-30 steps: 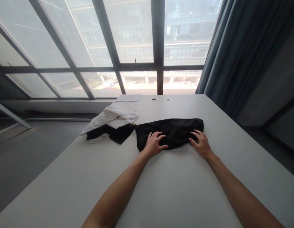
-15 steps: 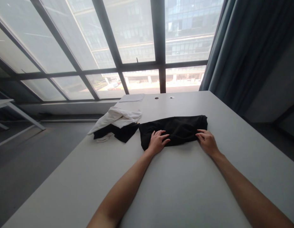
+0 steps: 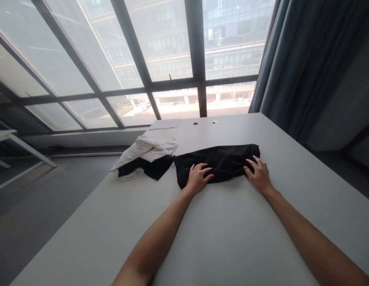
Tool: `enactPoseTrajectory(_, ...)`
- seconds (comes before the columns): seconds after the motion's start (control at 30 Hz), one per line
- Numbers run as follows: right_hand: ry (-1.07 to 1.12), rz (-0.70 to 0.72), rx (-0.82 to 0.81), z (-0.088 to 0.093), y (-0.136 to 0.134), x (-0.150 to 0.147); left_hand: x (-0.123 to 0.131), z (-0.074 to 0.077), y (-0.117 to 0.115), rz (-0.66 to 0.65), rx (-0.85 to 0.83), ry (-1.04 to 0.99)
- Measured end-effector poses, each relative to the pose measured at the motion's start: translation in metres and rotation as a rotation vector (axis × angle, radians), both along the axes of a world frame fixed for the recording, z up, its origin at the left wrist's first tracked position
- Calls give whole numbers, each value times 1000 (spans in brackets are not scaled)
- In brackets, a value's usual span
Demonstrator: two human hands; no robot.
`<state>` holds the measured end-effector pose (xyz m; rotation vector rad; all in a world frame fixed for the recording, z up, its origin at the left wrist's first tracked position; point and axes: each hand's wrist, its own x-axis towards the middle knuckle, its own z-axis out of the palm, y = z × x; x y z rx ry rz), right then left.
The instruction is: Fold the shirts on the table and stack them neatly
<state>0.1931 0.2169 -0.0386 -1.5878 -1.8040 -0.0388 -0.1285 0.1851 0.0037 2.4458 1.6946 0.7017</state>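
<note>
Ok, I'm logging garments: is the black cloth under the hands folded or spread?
Folded, it appears: the black cloth lies as a narrow, compact strip on the table; its layers can't be counted.

The black cloth point(image 3: 226, 159) is matt and softly creased; the white cloth point(image 3: 142, 149) looks wrinkled and equally matt. The tabletop point(image 3: 232, 222) is smooth (a faint sheen toward its far end), the curtain point(image 3: 279, 67) matt fabric.

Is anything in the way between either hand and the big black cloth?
Nothing visible is. The left hand rests on the near left part of the black cloth, and the right hand has its fingers at the right end. The white cloth lies off to the left, beyond both hands' reach lines.
</note>
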Motion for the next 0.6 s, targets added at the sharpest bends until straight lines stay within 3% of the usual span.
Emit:
enactPoseTrajectory(0.2,-146,245,-147,0,-3,2,-8,-1,3,-81,-76,75)
enactPoseTrajectory(0.33,-137,216,-127,0,-2,1,-13,0,4,-173,-159,117)
enactPoseTrajectory(0.5,-81,142,-120,9,0,-3,-7,-4,1,-60,-30,96)
enactPoseTrajectory(0.6,-121,131,-133,19,-6,-6,-6,-6,1,-59,3,81)
